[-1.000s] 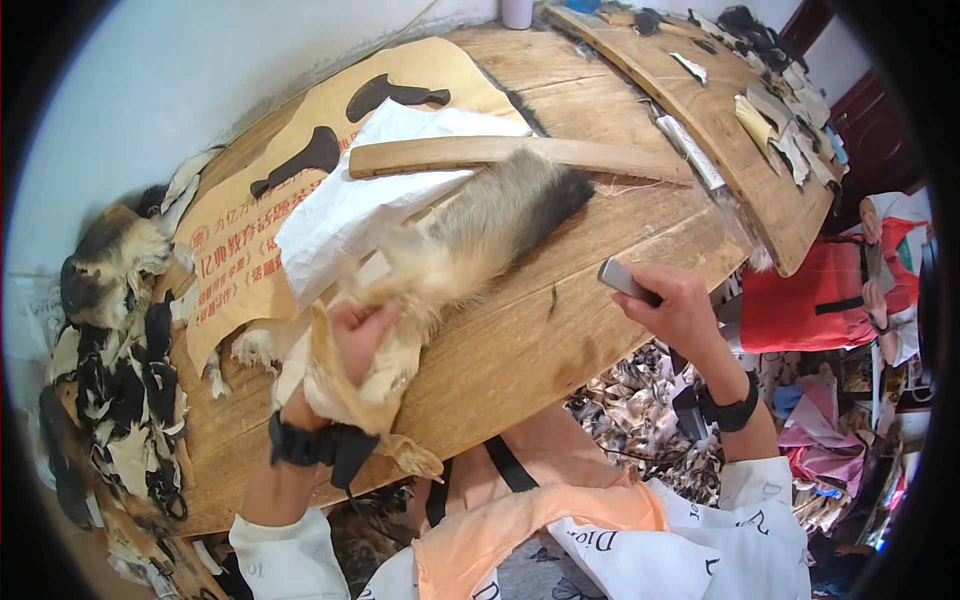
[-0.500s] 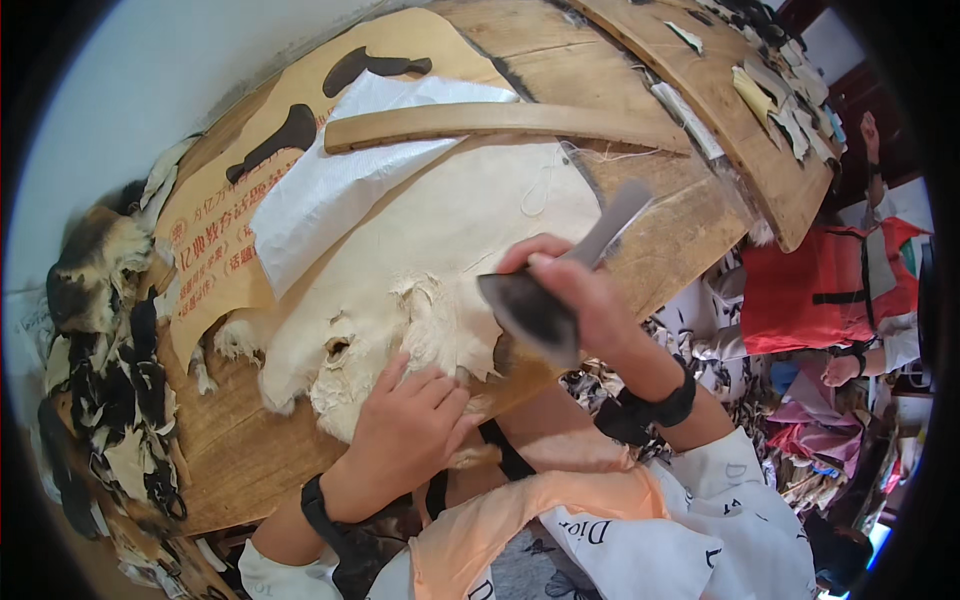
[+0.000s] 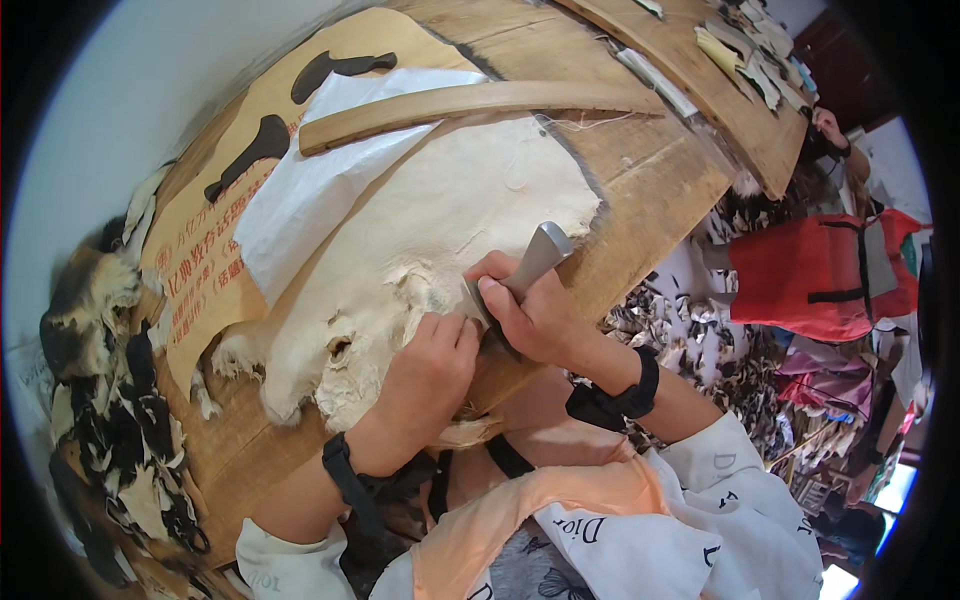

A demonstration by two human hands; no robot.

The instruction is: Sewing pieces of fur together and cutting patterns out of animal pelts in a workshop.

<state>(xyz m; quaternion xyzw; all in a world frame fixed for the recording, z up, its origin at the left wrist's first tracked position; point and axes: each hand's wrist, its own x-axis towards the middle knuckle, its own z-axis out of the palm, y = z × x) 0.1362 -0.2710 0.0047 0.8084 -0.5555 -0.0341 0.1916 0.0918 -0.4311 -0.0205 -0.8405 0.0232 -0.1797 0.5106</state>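
Note:
A pale animal pelt (image 3: 430, 240) lies skin side up on the wooden table (image 3: 650, 200). My left hand (image 3: 425, 375) presses flat on the pelt's ragged near edge. Right beside it, my right hand (image 3: 525, 310) grips a grey metal knife (image 3: 535, 262), its blade down against the same edge. Both wrists wear black bands.
A curved wooden strip (image 3: 470, 105) and white paper (image 3: 300, 200) lie over a cardboard sheet (image 3: 200, 250) with dark cut-out shapes. Fur scraps (image 3: 100, 400) pile at the left. A second board (image 3: 720, 90) holds small pieces. Red fabric (image 3: 820, 270) and trimmings lie on the floor to the right.
The pelt went from bunched, fur side out, to spread skin side up. My right hand brought the knife from the table edge to the pelt; my left hand settled beside it.

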